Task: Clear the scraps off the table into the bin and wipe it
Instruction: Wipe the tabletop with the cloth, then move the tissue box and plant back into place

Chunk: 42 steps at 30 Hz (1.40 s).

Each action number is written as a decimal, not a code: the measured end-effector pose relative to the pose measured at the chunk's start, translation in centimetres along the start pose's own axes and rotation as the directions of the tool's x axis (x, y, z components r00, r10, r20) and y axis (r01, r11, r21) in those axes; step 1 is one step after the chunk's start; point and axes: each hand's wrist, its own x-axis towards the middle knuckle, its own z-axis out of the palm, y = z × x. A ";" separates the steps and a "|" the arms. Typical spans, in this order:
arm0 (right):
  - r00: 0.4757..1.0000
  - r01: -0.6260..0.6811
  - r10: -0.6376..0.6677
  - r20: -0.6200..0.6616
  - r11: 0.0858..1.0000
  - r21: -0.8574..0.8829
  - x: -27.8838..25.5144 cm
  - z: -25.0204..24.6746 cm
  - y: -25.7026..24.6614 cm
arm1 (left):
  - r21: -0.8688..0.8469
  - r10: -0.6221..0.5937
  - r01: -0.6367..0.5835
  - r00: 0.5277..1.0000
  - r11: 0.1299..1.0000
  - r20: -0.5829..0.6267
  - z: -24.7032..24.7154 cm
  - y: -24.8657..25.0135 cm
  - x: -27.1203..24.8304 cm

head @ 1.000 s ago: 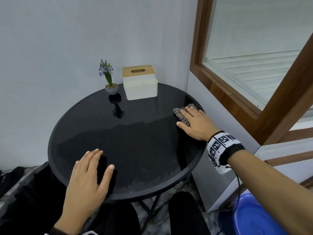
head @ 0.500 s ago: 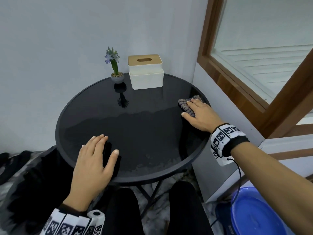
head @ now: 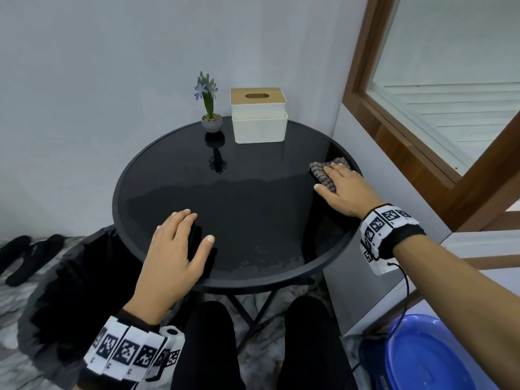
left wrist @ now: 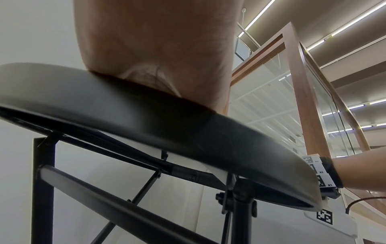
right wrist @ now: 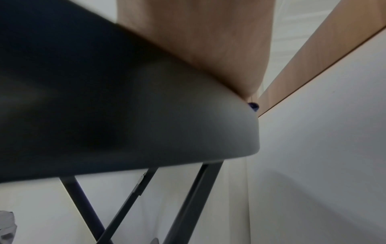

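The right hand [head: 342, 192] lay with straight fingers [head: 336, 168] pressing a grey cloth [head: 323, 175] flat at the right edge of the round black table [head: 253, 198]. The left hand [head: 174, 254] rested palm down, fingers relaxed, near the front-left edge. A potted flower [head: 209, 108] and tissue box [head: 259, 116] stood at the far edge.
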 end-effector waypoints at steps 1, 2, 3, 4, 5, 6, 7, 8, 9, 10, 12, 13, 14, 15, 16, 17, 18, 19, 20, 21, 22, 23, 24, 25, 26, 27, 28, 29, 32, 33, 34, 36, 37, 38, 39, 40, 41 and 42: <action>1.000 0.005 -0.005 -0.008 1.000 0.002 -0.1 -0.1 -0.2 | -0.013 0.001 -0.001 1.000 1.000 0.000 -0.2 0.1 0.0; 1.000 0.010 -0.010 -0.017 1.000 0.004 -0.3 -0.2 -0.3 | -0.024 0.003 -0.003 1.000 1.000 0.003 -0.4 0.3 0.1; 1.000 0.016 -0.016 -0.023 1.000 0.007 -0.3 -0.3 -0.4 | -0.031 0.004 -0.003 1.000 1.000 0.006 -0.5 0.4 0.2; 0.999 0.023 -0.022 -0.029 1.000 0.011 -0.4 -0.3 -0.6 | -0.033 0.006 -0.005 1.000 0.999 0.010 -0.7 0.6 0.3; 0.999 0.027 -0.026 -0.033 0.999 0.017 -0.5 -0.4 -0.7 | -0.035 0.009 -0.009 1.000 0.999 0.015 -0.9 0.8 0.5; 0.999 0.031 -0.030 -0.038 0.999 0.024 -0.6 -0.5 -0.9 | -0.035 0.014 -0.013 1.000 0.999 0.020 -1.0 0.9 0.6; 0.998 0.038 -0.036 -0.043 0.999 0.033 -0.6 -0.7 -1.0 | -0.034 0.019 -0.018 0.999 0.999 0.027 -1.2 1.1 0.9; 0.998 0.045 -0.043 -0.049 0.998 0.043 -0.7 -0.8 -1.2 | -0.030 0.025 -0.024 0.999 0.999 0.032 -1.5 1.3 1.2; 0.997 0.053 -0.050 -0.058 0.997 0.053 -0.8 -1.0 -1.4 | -0.023 0.032 -0.031 0.999 0.999 0.035 -1.8 1.5 1.5; 0.996 0.060 -0.056 -0.067 0.996 0.063 -0.9 -1.2 -1.6 | -0.016 0.040 -0.039 0.998 0.999 0.038 -2.0 1.7 1.9; 0.995 0.069 -0.062 -0.076 0.994 0.082 -1.1 -1.6 -2.1 | -0.002 0.062 -0.062 0.997 0.998 0.046 -2.5 2.3 2.7; 0.995 0.073 -0.066 -0.073 0.993 0.092 -1.2 -1.8 -2.3 | 0.003 0.072 -0.072 0.996 0.997 0.052 -2.7 2.6 3.1; 0.995 0.078 -0.071 -0.066 0.992 0.101 -1.4 -1.9 -2.6 | 0.005 0.079 -0.079 0.995 0.997 0.058 -3.0 2.9 3.5; 0.995 0.083 -0.078 -0.057 0.991 0.108 -1.5 -2.1 -2.8 | 0.004 0.085 -0.085 0.994 0.996 0.065 -3.2 3.1 4.0; 0.995 0.091 -0.085 -0.052 0.989 0.115 -1.7 -2.2 -3.1 | 0.004 0.092 -0.092 0.993 0.996 0.072 -3.4 3.4 4.5; 0.994 0.099 -0.093 -0.050 0.988 0.120 -1.8 -2.3 -3.3 | 0.007 0.101 -0.102 0.992 0.995 0.078 -3.6 3.6 5.0; 0.994 0.105 -0.100 -0.049 0.987 0.124 -1.9 -2.4 -3.6 | 0.016 0.112 -0.114 0.990 0.993 0.083 -3.8 3.9 5.6; 0.993 0.111 -0.105 -0.050 0.986 0.127 -2.0 -2.6 -3.9 | 0.025 0.122 -0.124 0.989 0.992 0.089 -4.0 4.1 6.1; 0.992 0.117 -0.111 -0.054 0.985 0.128 -2.0 -2.8 -4.2 | 0.033 0.129 -0.133 0.987 0.991 0.096 -4.1 4.4 6.7; 0.991 0.125 -0.118 -0.058 0.984 0.128 -2.1 -3.1 -4.5 | 0.039 0.136 -0.140 0.985 0.989 0.105 -4.1 4.6 7.3; 0.990 0.133 -0.126 -0.060 0.983 0.130 -2.1 -3.4 -4.8 | 0.042 0.140 -0.146 0.983 0.988 0.115 -4.2 4.9 7.9; 0.989 0.142 -0.135 -0.059 0.981 0.131 -2.1 -3.7 -5.1 | 0.047 0.145 -0.152 0.982 0.987 0.124 -4.2 5.1 8.5; 0.988 0.150 -0.143 -0.057 0.979 0.135 -2.1 -4.0 -5.4 | 0.055 0.151 -0.159 0.980 0.986 0.131 -4.3 5.3 9.1; 0.987 0.155 -0.149 -0.056 0.978 0.137 -2.0 -4.4 -5.7 | 0.064 0.155 -0.165 0.978 0.984 0.136 -4.3 5.5 9.7; 0.987 0.159 -0.153 -0.056 0.978 0.135 -1.9 -4.9 -6.0 | 0.072 0.159 -0.170 0.977 0.983 0.140 -4.3 5.7 10.3; 0.986 0.161 -0.155 -0.054 0.978 0.130 -1.7 -5.3 -6.3 | 0.080 0.159 -0.172 0.977 0.982 0.144 -4.3 5.9 10.9; 0.986 0.161 -0.156 -0.051 0.979 0.123 -1.4 -5.7 -6.6 | 0.086 0.160 -0.174 0.976 0.981 0.145 -4.3 6.1 11.5; 0.987 0.161 -0.157 -0.047 0.980 0.116 -1.1 -6.2 -7.0 | 0.089 0.162 -0.176 0.976 0.980 0.146 -4.3 6.2 12.2; 0.986 0.169 -0.166 -0.030 0.980 0.104 0.0 -7.4 -8.0 | 0.090 0.161 -0.176 0.975 0.980 0.156 -4.0 6.7 14.1; 0.985 0.172 -0.170 -0.028 0.980 0.100 0.4 -7.7 -8.3 | 0.090 0.158 -0.174 0.974 0.981 0.161 -3.9 6.8 14.8; 0.985 0.172 -0.170 -0.030 0.980 0.096 1.0 -8.0 -8.6 | 0.088 0.152 -0.169 0.974 0.982 0.166 -3.7 6.9 15.5; 0.986 0.166 -0.163 -0.037 0.981 0.100 2.2 -8.2 -9.0 | 0.084 0.137 -0.154 0.975 0.985 0.177 -3.2 6.9 17.0; 0.986 0.164 -0.161 -0.040 0.981 0.105 2.9 -8.2 -9.1 | 0.084 0.130 -0.147 0.975 0.986 0.181 -2.9 6.9 17.7; 0.987 0.158 -0.155 -0.041 0.981 0.108 3.7 -8.2 -9.2 | 0.087 0.124 -0.142 0.975 0.986 0.183 -2.6 6.7 18.5; 0.988 0.151 -0.147 -0.041 0.982 0.114 4.5 -8.2 -9.2 | 0.093 0.117 -0.136 0.976 0.986 0.186 -2.3 6.6 19.3; 0.989 0.146 -0.142 -0.044 0.982 0.122 5.4 -8.2 -9.1 | 0.100 0.108 -0.128 0.976 0.987 0.192 -2.1 6.5 20.1; 0.989 0.142 -0.137 -0.047 0.980 0.137 6.1 -8.0 -9.1 | 0.103 0.098 -0.120 0.975 0.987 0.199 -1.9 6.3 20.8; 0.990 0.135 -0.128 -0.056 0.979 0.151 7.2 -8.0 -9.0 | 0.101 0.089 -0.111 0.975 0.989 0.202 -1.7 6.2 21.8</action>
